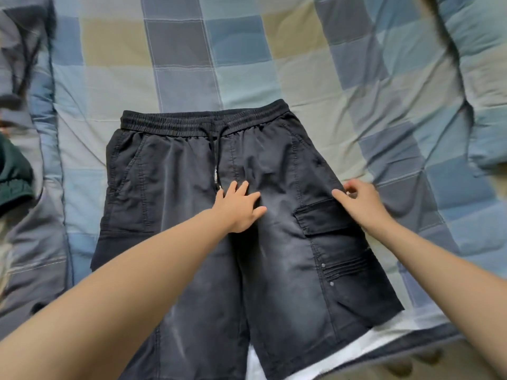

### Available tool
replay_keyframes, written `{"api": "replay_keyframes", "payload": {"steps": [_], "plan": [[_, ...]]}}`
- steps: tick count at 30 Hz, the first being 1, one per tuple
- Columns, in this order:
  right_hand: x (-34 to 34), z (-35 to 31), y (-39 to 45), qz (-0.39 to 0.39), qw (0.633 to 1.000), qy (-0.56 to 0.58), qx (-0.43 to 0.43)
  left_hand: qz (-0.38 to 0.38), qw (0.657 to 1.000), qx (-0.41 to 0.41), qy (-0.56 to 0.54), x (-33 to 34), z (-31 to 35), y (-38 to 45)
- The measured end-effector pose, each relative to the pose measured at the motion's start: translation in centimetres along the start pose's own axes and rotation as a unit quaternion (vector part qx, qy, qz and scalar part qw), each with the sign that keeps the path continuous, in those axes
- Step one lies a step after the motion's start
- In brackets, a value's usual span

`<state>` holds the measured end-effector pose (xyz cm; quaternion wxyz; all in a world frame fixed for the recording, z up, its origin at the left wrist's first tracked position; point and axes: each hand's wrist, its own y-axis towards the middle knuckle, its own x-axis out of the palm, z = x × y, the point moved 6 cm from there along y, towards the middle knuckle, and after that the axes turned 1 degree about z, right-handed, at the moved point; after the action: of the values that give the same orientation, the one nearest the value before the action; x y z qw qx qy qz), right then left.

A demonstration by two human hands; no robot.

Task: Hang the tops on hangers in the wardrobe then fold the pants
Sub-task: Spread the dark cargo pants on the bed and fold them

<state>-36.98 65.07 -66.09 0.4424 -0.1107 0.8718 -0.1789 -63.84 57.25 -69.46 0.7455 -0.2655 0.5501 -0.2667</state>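
Shorts (192, 215): we see dark washed shorts spread flat, front up, on the quilt (274, 64), waistband away from us, legs toward us.
Drawstring (215, 160): it hangs down from the waistband's middle, ending just beside our left fingertips.
Left hand (238, 209): we press it flat on the crotch area, fingers straight and spread, gripping nothing.
Right hand (359, 200): it rests at the shorts' right edge above the cargo pocket (321, 218); fingers curl at the hem, but we cannot tell whether they pinch cloth.
Green garment (13, 176): at the far left edge, well apart.
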Motion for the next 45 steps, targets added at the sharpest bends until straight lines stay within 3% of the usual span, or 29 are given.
{"api": "replay_keyframes", "payload": {"steps": [3, 6, 8, 10, 13, 16, 17, 19, 20, 24, 28, 32, 34, 36, 38, 40, 41, 43, 45], "plan": [[-0.8, 0.0, -1.9, -0.029, 0.997, 0.048, -0.049, -0.028, 0.997, -0.043, -0.061, 0.0, 2.2, 0.0], [0.1, 2.9, -3.6, -0.128, 0.99, 0.051, 0.04, -0.031, 0.984, -0.057, -0.163, -0.8, 4.4, 0.1], [1.0, 4.5, -4.8, -0.215, 0.972, -0.044, 0.085, -0.036, 0.972, -0.051, -0.227, -1.1, 6.4, -0.3], [1.0, 5.1, -5.8, -0.238, 0.95, -0.176, 0.101, -0.031, 0.954, -0.057, -0.291, -1.4, 8.2, -0.8], [0.5, 3.0, -7.6, -0.191, 0.955, -0.226, 0.033, -0.022, 0.907, -0.091, -0.41, -1.2, 10.2, -1.6], [1.0, -0.6, -11.3, -0.176, 0.958, -0.196, -0.116, -0.034, 0.815, -0.153, -0.559, -0.5, 11.7, -2.3], [1.4, -1.7, -12.8, -0.208, 0.947, -0.183, -0.16, -0.017, 0.808, -0.153, -0.568, -0.3, 11.8, -2.4], [2.0, -3.3, -14.9, -0.291, 0.924, -0.14, -0.207, 0.044, 0.845, -0.156, -0.51, 0.0, 10.9, -2.3], [1.7, -3.8, -14.6, -0.292, 0.924, -0.123, -0.213, 0.075, 0.863, -0.165, -0.471, 0.0, 10.4, -2.7], [-1.6, -5.3, -7.9, -0.111, 0.991, -0.01, -0.078, 0.104, 0.853, -0.132, -0.493, 0.9, 9.3, -4.2], [0.6, -9.2, -1.5, -0.12, 0.993, 0.001, -0.004, 0.096, 0.851, -0.064, -0.513, 1.2, 8.9, -5.3], [4.1, -12.0, 2.2, -0.11, 0.974, 0.17, 0.104, 0.063, 0.851, 0.008, -0.521, 1.2, 8.8, -6.7], [5.6, -13.3, 3.5, -0.101, 0.966, 0.201, 0.131, 0.036, 0.842, 0.045, -0.536, 1.0, 8.0, -8.0], [6.5, -14.0, 4.5, -0.096, 0.958, 0.219, 0.16, 0.002, 0.816, 0.056, -0.575, 0.9, 7.0, -9.7], [6.9, -14.6, 5.1, -0.074, 0.949, 0.241, 0.19, -0.032, 0.768, 0.05, -0.638, 1.1, 5.8, -11.3], [7.3, -16.7, 5.3, -0.013, 0.951, 0.249, 0.186, -0.08, 0.717, 0.005, -0.693, 2.6, 3.4, -12.7], [6.8, -17.5, 5.5, 0.021, 0.955, 0.244, 0.17, -0.104, 0.711, -0.012, -0.696, 3.1, 2.9, -13.4], [8.3, -21.6, 5.3, 0.038, 0.969, 0.216, 0.113, -0.112, 0.731, -0.02, -0.673, 3.7, -0.7, -15.2], [10.5, -26.0, 4.6, 0.023, 0.983, 0.177, 0.053, -0.105, 0.78, -0.025, -0.616, 4.1, -4.6, -17.1]]}}
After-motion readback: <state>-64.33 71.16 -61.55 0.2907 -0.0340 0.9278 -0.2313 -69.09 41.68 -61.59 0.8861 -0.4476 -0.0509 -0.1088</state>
